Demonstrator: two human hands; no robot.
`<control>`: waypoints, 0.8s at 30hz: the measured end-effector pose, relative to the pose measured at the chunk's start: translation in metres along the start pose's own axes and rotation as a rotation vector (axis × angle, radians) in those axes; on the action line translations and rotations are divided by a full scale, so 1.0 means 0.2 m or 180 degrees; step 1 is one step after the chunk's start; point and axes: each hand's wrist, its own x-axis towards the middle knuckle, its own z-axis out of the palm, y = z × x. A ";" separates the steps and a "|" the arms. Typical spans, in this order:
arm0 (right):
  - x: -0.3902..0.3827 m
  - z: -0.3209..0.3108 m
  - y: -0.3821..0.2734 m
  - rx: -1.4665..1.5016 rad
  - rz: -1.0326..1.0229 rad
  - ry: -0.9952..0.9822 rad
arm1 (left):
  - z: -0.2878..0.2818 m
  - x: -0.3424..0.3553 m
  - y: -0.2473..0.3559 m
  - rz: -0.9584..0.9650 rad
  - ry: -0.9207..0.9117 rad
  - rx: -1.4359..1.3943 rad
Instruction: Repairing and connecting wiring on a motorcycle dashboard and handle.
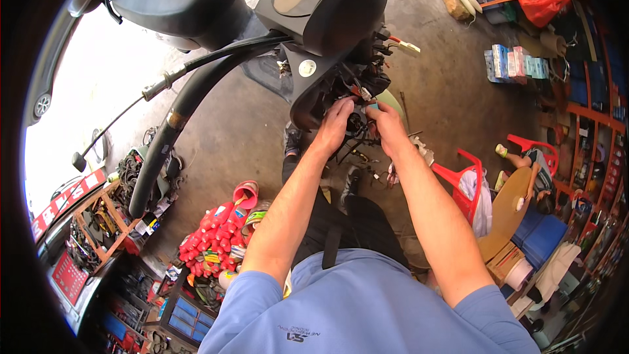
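A dark scooter (313, 85) stands in front of me, with its black seat (177, 0) at the far left. Loose wiring (367, 85) hangs out of its opened body. My left hand (335, 123) reaches into the near side of this opening, fingers bent and pressed together; whatever they hold is hidden. Close beside it, my right hand (388, 124) is closed in a pinch at the wires. A small light-blue bit shows at its fingertips, too small to name. Dark cables and parts lie between and just below both hands.
A handlebar (173, 118) sticks out to the left. Red bottles (213, 236) are heaped on the floor at left, beside a red bucket (246, 193). To the right are a red plastic chair (464, 183), a round table (504, 213) with a person at it, and crowded shelves (593, 118).
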 end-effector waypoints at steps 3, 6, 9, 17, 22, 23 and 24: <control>0.02 0.02 0.00 0.0000 0.0157 0.0243 | 0.00 0.00 0.00 -0.0114 -0.0045 -0.0029; 0.08 0.02 0.03 -0.0291 0.0230 0.0514 | 0.04 -0.01 0.03 -0.0145 -0.0192 -0.0205; 0.12 0.02 0.07 -0.0436 -0.0019 0.0779 | 0.06 -0.02 0.03 -0.0055 -0.0250 -0.0367; 0.01 -0.03 0.14 -0.1412 -0.0909 0.1185 | 0.08 -0.06 0.05 -0.0373 -0.0111 -0.0200; -0.06 -0.04 0.09 -0.1461 -0.1060 0.1022 | 0.08 -0.06 0.02 0.0063 -0.0298 -0.0694; -0.07 -0.05 0.07 -0.1498 -0.1066 0.0948 | 0.09 -0.06 0.04 0.0064 -0.0331 -0.0693; -0.08 -0.06 0.06 -0.1488 -0.1066 0.0977 | 0.10 -0.06 0.06 -0.0079 -0.0349 -0.0942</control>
